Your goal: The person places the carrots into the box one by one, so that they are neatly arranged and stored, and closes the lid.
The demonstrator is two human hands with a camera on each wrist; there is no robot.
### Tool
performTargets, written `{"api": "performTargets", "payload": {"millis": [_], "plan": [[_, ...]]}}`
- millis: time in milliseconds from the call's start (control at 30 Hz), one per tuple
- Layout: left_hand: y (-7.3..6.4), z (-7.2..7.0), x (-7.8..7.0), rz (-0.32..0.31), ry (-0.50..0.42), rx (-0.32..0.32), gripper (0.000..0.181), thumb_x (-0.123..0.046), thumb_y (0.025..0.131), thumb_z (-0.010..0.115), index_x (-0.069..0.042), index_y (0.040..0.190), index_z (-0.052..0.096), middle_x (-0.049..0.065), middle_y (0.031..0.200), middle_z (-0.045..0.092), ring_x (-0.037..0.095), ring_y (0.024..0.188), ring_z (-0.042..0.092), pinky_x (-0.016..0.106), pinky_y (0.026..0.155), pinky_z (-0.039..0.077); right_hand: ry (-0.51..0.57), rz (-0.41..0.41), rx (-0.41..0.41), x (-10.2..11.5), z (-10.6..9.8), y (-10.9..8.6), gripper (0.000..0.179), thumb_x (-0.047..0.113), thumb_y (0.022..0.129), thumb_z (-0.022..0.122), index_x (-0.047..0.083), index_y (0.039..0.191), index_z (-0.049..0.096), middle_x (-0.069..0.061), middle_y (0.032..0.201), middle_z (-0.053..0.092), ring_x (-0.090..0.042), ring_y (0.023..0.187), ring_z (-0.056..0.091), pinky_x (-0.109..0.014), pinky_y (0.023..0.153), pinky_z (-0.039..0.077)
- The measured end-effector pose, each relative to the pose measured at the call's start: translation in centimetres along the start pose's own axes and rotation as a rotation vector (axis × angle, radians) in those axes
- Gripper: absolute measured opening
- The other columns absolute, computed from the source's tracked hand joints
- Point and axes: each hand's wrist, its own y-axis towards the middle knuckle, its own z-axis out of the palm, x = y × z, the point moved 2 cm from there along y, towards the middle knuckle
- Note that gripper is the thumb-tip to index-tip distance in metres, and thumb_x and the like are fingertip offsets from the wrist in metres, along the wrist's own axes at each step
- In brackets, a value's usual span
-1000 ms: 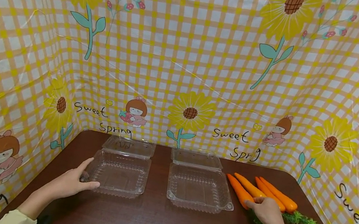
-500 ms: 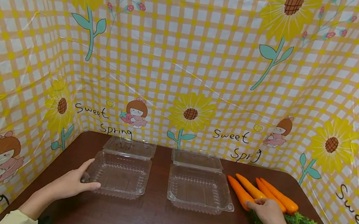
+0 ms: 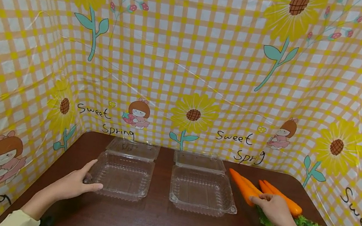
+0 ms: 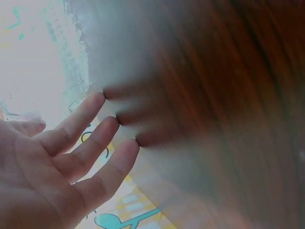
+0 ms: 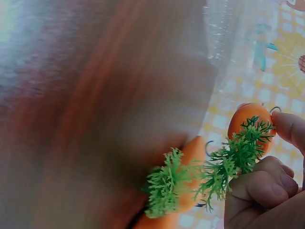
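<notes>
My right hand (image 3: 276,209) pinches an orange carrot (image 3: 243,185) near its leafy end, between thumb and fingers. The right wrist view shows the rounded end of this carrot (image 5: 250,125) with its green leaves (image 5: 238,155) hanging down. Other carrots (image 3: 285,200) lie on the table beside and under the hand, one partly hidden by it. My left hand (image 3: 72,182) is at the left side of a clear plastic container (image 3: 123,176), fingers spread. In the left wrist view, fingertips of the left hand (image 4: 62,167) touch the brown tabletop.
A second clear plastic container (image 3: 203,189) stands to the right of the first, left of the carrots. Both lids (image 3: 199,161) are folded back toward the checked cloth wall (image 3: 159,67). The dark brown table (image 3: 151,224) ends at this cloth on three sides.
The carrot in my right hand has risen slightly and tilted, now covering part of the carrot beside it. The left hand stays where it was.
</notes>
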Motion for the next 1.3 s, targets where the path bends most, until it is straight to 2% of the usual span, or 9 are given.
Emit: {"api": "performTargets", "payload": {"millis": [300,500,600,867,933,1033,1067,1233,1300], "plan": [[0.0,0.0,-0.3,0.000,0.008,-0.004,0.102,-0.054,0.092,0.068,-0.008,0.162,0.010,0.024,0.131,0.060,0.041,0.117,0.060,0.058,0.089,0.051,0.037,-0.050,-0.038,2.2,-1.3,-0.3,0.077,0.051,0.095,0.064,-0.015,0.134,0.055,-0.040,0.138,0.048,-0.039,0.104,0.057,-0.032,0.067,0.044],[-0.1,-0.1,-0.4,0.003,0.001,-0.004,0.102,-0.053,0.092,0.068,-0.008,0.162,0.010,0.024,0.131,0.059,0.042,0.119,0.060,0.058,0.089,0.050,-0.017,-0.129,-0.073,4.2,-1.8,-0.5,0.069,0.048,0.097,0.064,-0.011,0.132,0.060,-0.033,0.139,0.053,-0.038,0.108,0.059,-0.032,0.074,0.047],[-0.1,-0.1,-0.4,0.002,0.004,-0.005,0.101,-0.054,0.092,0.068,-0.008,0.162,0.010,0.024,0.131,0.059,0.042,0.118,0.060,0.058,0.089,0.050,-0.042,-0.147,-0.076,5.4,-2.0,-0.4,0.067,0.049,0.097,0.064,-0.009,0.131,0.062,-0.030,0.130,0.060,-0.028,0.094,0.058,-0.032,0.068,0.043],[-0.2,-0.1,-0.4,-0.002,0.004,-0.002,0.101,-0.054,0.092,0.067,-0.009,0.162,0.010,0.026,0.133,0.058,0.044,0.119,0.059,0.059,0.089,0.050,-0.090,-0.222,-0.034,8.8,-2.0,0.0,0.064,0.046,0.097,0.065,-0.008,0.132,0.061,-0.034,0.140,0.052,-0.042,0.112,0.056,-0.037,0.073,0.045],[-0.2,-0.1,-0.4,-0.004,-0.005,-0.001,0.101,-0.054,0.092,0.068,-0.009,0.162,0.010,0.026,0.133,0.058,0.044,0.118,0.059,0.059,0.088,0.051,-0.062,-0.235,-0.020,9.8,-1.7,0.1,0.063,0.042,0.096,0.066,-0.008,0.133,0.060,-0.032,0.120,0.064,-0.035,0.085,0.058,-0.034,0.061,0.040],[-0.2,-0.1,-0.4,-0.003,-0.015,0.004,0.101,-0.054,0.092,0.068,-0.011,0.162,0.010,0.026,0.133,0.058,0.043,0.117,0.060,0.058,0.087,0.051,-0.036,-0.259,-0.010,11.1,-1.3,0.3,0.059,0.036,0.095,0.069,-0.009,0.133,0.060,-0.030,0.106,0.068,-0.021,0.060,0.040,-0.031,0.051,0.030],[-0.2,-0.1,-0.4,-0.001,-0.017,0.004,0.101,-0.054,0.092,0.068,-0.011,0.163,0.010,0.026,0.133,0.058,0.043,0.118,0.060,0.058,0.088,0.051,-0.030,-0.266,-0.006,11.6,-1.1,0.3,0.058,0.035,0.095,0.069,-0.008,0.132,0.061,-0.030,0.106,0.068,-0.018,0.057,0.030,-0.031,0.050,0.028],[0.1,-0.1,-0.1,-0.005,-0.009,0.002,0.101,-0.055,0.091,0.068,-0.013,0.163,0.011,0.025,0.134,0.057,0.042,0.120,0.059,0.058,0.088,0.050,-0.048,-0.307,0.020,14.1,-0.2,0.6,0.057,0.035,0.095,0.070,-0.007,0.132,0.061,-0.033,0.136,0.056,-0.027,0.066,0.051,-0.035,0.058,0.044],[0.2,-0.1,0.1,-0.008,-0.006,0.002,0.101,-0.055,0.091,0.068,-0.013,0.163,0.011,0.024,0.134,0.058,0.042,0.119,0.059,0.058,0.088,0.051,-0.043,-0.320,0.032,15.1,0.4,0.8,0.058,0.035,0.095,0.070,-0.007,0.133,0.060,-0.032,0.132,0.060,-0.025,0.064,0.054,-0.034,0.057,0.046]]}}
